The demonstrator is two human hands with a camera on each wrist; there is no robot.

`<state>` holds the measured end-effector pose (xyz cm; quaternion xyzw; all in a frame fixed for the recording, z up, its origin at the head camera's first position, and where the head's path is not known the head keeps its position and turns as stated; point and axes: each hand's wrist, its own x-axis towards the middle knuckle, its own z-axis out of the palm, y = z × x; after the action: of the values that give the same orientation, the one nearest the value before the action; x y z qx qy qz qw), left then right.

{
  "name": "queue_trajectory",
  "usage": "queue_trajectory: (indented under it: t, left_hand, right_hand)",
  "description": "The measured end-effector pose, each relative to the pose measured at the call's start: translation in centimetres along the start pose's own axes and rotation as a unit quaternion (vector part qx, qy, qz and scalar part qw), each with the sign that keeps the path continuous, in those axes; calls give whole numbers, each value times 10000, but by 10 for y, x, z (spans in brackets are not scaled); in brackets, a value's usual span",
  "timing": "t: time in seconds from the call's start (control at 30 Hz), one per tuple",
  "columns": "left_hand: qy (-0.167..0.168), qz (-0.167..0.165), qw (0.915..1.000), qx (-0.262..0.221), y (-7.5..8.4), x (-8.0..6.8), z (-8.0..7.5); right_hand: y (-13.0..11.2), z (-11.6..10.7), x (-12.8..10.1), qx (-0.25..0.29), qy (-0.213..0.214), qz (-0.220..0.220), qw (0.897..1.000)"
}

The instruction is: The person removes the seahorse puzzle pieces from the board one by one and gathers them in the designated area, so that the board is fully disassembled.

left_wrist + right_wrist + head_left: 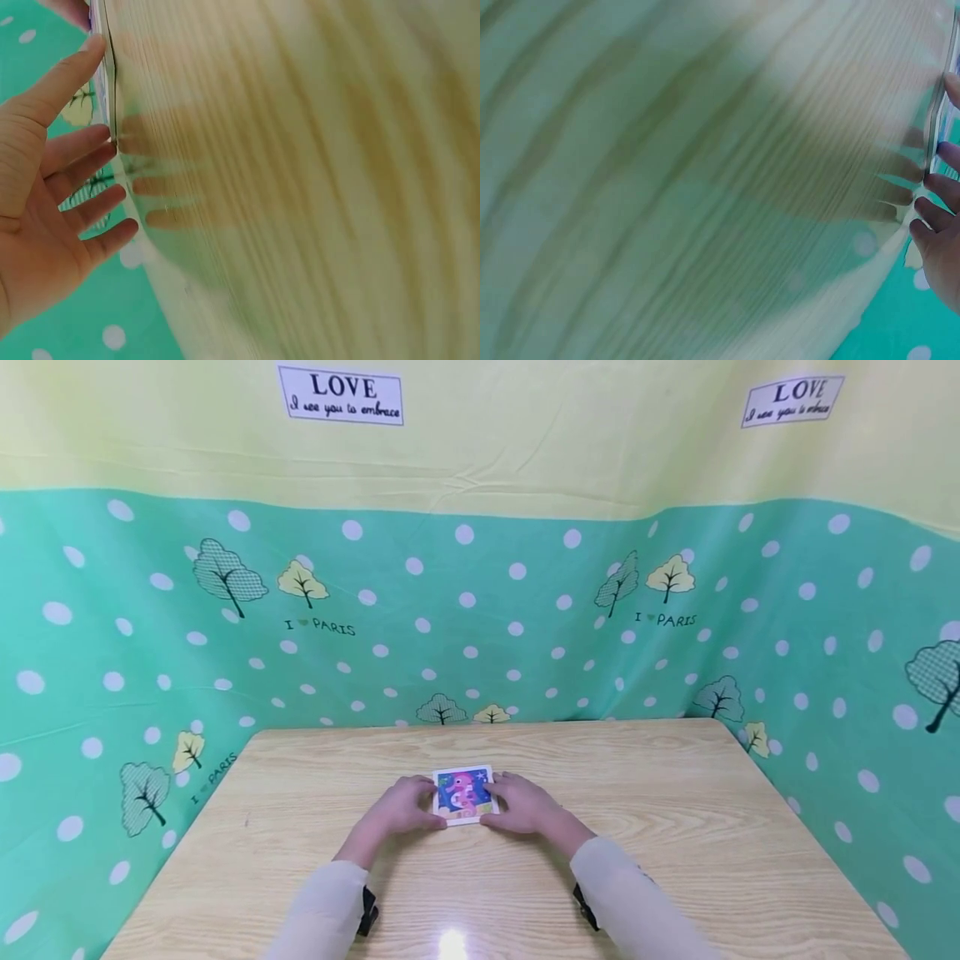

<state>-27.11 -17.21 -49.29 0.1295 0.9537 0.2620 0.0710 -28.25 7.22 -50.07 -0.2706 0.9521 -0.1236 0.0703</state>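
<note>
I have the white-framed seahorse picture (465,795) lying on the counter (660,843), ahead of me and between both hands, its near edge toward me. My left hand (405,806) is loosely spread, thumb at the near left corner and fingertips along the left side; my right hand (527,803) mirrors it on the right, fingers parted. Both touch the frame without wrapping around it, and from here I can't tell how firmly they press. I'd judge the grip is split this way to keep the piece square and steady, with most of the artwork uncovered. The white frame is the nearest thing to a container I see, and the pink seahorse sits within it on blue; whether that artwork is loose pieces or one sheet, I can't make out. Pale sleeves (324,906) reach in, and dotted green cloth (517,627) hangs beyond the counter.
</note>
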Motion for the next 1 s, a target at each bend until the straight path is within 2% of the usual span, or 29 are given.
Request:
queue_trajectory:
  t: [0.1, 0.5, 1.0]
  left_hand:
    - [-42, 35, 10000, -68, 9, 5, 4]
    - [-204, 485, 9982, 274, 39, 24, 21]
    - [-236, 512, 9969, 540, 63, 34, 41]
  right_hand:
    - [11, -2, -6, 55, 54, 11, 10000]
    - [43, -7, -30, 219, 251, 187, 9993]
    - [66, -12, -47, 177, 290, 368, 9987]
